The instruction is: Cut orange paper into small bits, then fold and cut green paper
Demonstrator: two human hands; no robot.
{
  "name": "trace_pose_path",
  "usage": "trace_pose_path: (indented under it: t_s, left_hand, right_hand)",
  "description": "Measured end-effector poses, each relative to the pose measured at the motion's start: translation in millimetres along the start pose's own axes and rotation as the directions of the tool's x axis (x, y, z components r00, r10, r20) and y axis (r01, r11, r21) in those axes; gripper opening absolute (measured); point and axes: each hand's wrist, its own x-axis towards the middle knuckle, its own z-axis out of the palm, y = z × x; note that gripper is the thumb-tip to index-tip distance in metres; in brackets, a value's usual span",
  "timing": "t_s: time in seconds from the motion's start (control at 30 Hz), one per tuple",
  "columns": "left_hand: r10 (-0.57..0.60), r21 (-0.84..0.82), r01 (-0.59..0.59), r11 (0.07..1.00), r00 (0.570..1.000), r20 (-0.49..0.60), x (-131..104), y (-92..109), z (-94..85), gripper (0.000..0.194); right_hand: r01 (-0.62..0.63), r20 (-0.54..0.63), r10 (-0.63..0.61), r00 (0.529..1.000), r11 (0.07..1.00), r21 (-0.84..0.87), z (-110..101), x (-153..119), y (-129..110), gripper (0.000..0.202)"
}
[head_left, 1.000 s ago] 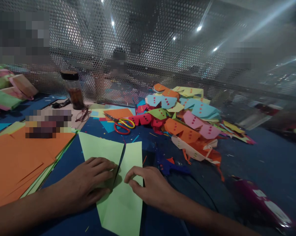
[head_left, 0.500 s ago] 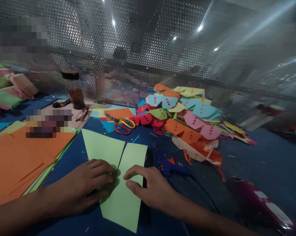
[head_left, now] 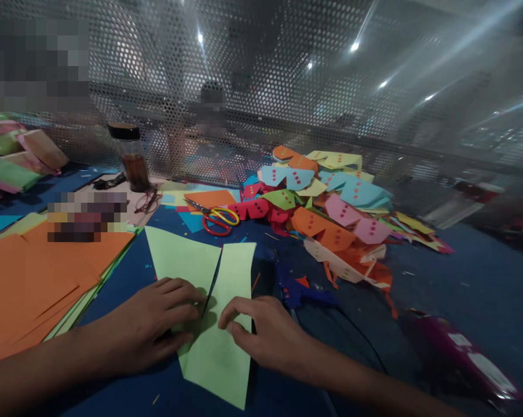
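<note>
A light green paper sheet [head_left: 213,359] lies in front of me on the blue table, with a slit running down from its top edge between two flaps. My left hand [head_left: 165,318] rests over its left side, fingers loosely spread and pressing on the paper. At the right flap, my right hand [head_left: 261,330] has thumb and forefinger curled together on the paper by the slit. Their exact contact is partly hidden. Beyond the sheet lie scissors [head_left: 220,219] with red and yellow handles. A blue glue gun [head_left: 302,292] with a cord lies right of the sheet.
Orange paper sheets [head_left: 26,289] are stacked at left. Folded colourful paper pieces [head_left: 322,223] with red dots are heaped at back right. A dark-lidded bottle [head_left: 135,165] stands near the perforated metal screen [head_left: 252,87]. A purple object [head_left: 465,353] lies at right.
The right flap's top corner has shifted up and left, and the slit gapes slightly wider. My right thumb and forefinger have come closer together. My left hand has barely moved.
</note>
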Motion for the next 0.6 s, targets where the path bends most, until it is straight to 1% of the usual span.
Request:
trace_pose_path:
  t_s: [0.1, 0.23, 0.33, 0.47, 0.6]
  left_hand:
    - [0.002, 0.009, -0.002, 1.0, 1.0, -0.001, -1.5, -0.1, 0.4, 0.023]
    - [0.012, -0.007, -0.012, 1.0, 1.0, -0.028, -3.7, 0.1, -0.5, 0.034]
    - [0.04, -0.051, -0.042, 0.998, 0.999, -0.036, -2.5, 1.1, -2.0, 0.031]
    - [0.088, -0.105, -0.092, 0.99, 0.995, -0.039, 1.8, 2.6, -3.3, 0.021]
    - [0.083, -0.122, -0.087, 0.989, 0.996, -0.04, 3.8, 3.6, -3.6, 0.019]
  right_hand:
    - [-0.006, -0.011, 0.006, 1.0, 1.0, 0.017, 0.7, 0.1, 0.7, 0.024]
    - [-0.044, -0.076, 0.049, 0.996, 0.996, 0.074, 0.9, 2.1, 3.3, 0.024]
    - [-0.04, -0.112, 0.053, 0.992, 0.992, 0.117, -0.2, 3.1, 3.8, 0.023]
    - [-0.058, -0.063, 0.064, 0.996, 0.995, 0.087, -1.4, 1.0, 0.3, 0.021]
    - [-0.047, -0.013, 0.047, 0.999, 0.998, 0.042, -0.3, -2.1, -2.7, 0.02]
